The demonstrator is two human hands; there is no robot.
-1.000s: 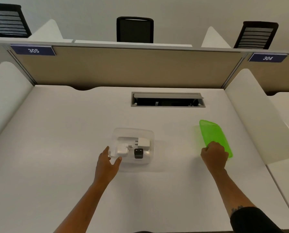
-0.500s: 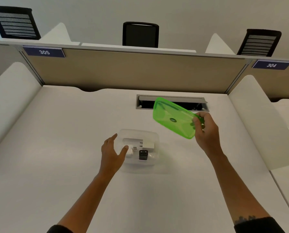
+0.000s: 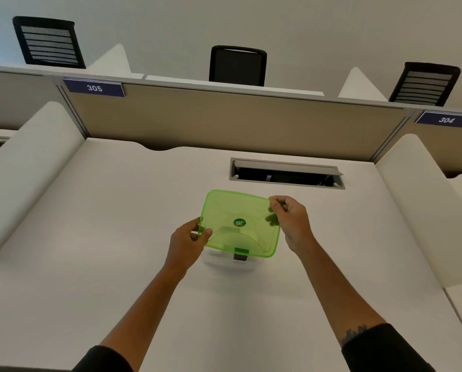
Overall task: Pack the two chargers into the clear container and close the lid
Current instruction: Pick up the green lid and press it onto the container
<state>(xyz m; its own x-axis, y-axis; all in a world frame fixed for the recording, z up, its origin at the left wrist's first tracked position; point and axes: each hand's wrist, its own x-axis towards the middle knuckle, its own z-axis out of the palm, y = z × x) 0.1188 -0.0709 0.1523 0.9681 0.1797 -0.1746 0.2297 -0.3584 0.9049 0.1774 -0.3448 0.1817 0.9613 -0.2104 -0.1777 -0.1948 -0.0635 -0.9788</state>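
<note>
A translucent green lid hovers flat over the clear container, hiding most of it; only the container's near edge shows below the lid. My left hand pinches the lid's left edge. My right hand grips its far right corner. Through the green plastic the white charger shows faintly. The black charger peeks out at the lid's near edge. Whether the lid touches the container's rim I cannot tell.
The white desk is bounded by a beige partition at the back and white side dividers on both sides. An open cable hatch lies just behind the lid. Black chairs stand beyond the partition.
My right hand lifted the green lid from the desk's right side and carried it left over the container. My left hand left the container's side and took hold of the lid's left edge.
</note>
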